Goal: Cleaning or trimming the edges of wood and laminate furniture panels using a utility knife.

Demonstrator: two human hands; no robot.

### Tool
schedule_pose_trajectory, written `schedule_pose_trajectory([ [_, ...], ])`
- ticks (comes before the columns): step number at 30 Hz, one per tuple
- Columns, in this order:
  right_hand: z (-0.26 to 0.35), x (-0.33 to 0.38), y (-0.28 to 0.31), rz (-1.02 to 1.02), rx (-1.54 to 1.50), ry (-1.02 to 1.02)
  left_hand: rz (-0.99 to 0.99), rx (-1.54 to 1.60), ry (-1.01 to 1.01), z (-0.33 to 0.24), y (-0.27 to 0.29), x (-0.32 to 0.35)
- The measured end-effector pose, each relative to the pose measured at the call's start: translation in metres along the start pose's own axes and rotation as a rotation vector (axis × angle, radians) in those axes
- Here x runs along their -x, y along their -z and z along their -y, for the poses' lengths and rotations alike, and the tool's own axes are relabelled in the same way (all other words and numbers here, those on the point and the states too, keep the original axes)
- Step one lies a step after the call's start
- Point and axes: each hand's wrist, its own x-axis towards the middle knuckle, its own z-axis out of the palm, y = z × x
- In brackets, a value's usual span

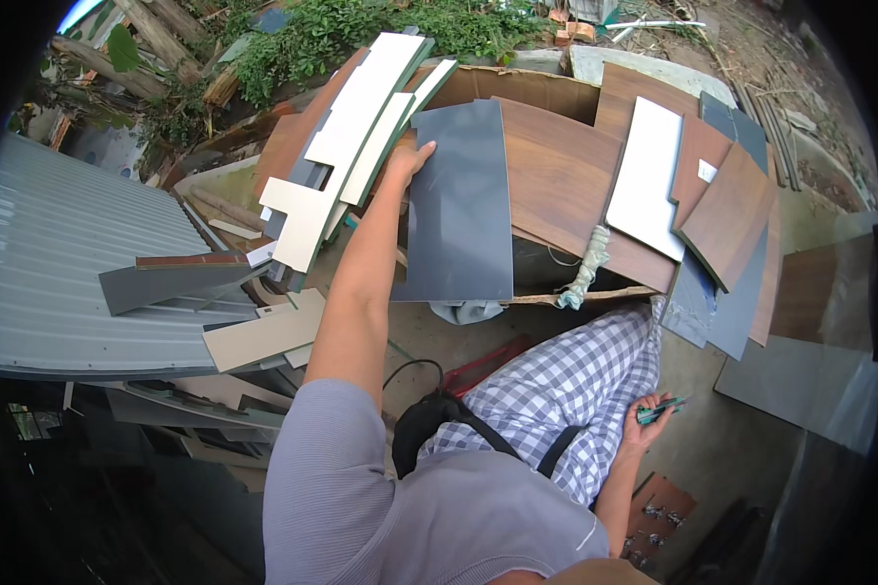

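Observation:
My left arm reaches forward, and my left hand (412, 164) grips the left edge of a glossy dark grey panel (460, 210). The thumb lies on the panel's face; the other fingers are mostly hidden. The panel rests across a pile of boards, its near end beside a pale grey cloth (465, 311). Low by my right thigh, my right hand (642, 425) is closed around a small green and dark utility knife (661, 410), well apart from the boards.
Left of the panel lies a stack of long cream boards (361, 112). Brown wood-grain boards (556, 166) and a white panel (645, 175) lie to the right. A twisted cloth strip (586, 265) hangs at the near edge. Corrugated metal sheeting (78, 253) stands far left; hinged brown pieces (659, 512) lie lower right.

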Motion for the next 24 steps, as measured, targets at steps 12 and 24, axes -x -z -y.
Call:
schedule_pose_trajectory([
  [12, -0.001, 0.001, -0.004, -0.032, -0.008, -0.003, 0.263, 1.041, -0.034, -0.006, 0.023, 0.019],
  [24, -0.005, 0.0, -0.006, -0.062, -0.013, 0.0, 0.022, 1.337, -0.593, -0.076, 0.134, 0.092],
])
